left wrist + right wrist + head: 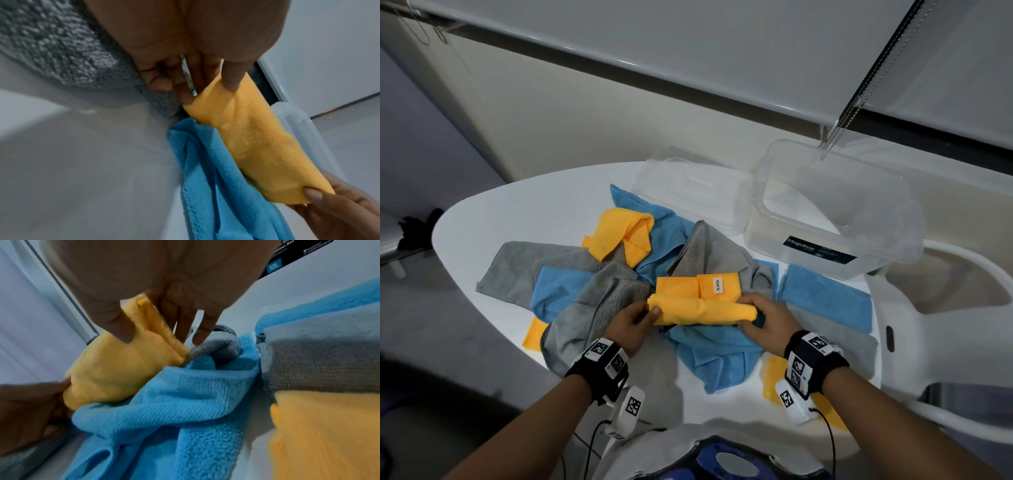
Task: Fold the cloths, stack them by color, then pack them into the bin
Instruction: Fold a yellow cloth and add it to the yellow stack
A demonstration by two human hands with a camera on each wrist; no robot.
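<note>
Yellow cloth (702, 310), partly rolled, atop the mixed cloth pile (599, 291) mid-surface (493, 219). Left hand (628, 323) pinches its left end; right hand (768, 317) pinches its right end. Clear bin (835, 219) stands beyond-right of the cloth; lid (688, 192) beside it.

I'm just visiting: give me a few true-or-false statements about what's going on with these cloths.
1. Both the left hand and right hand hold the yellow cloth. True.
2. The clear bin already holds folded cloths. False: nothing shows inside it.
3. A folded blue cloth lies in front of the bin. True.
4. Every cloth on the table is folded. False: several lie crumpled in a pile.
</note>
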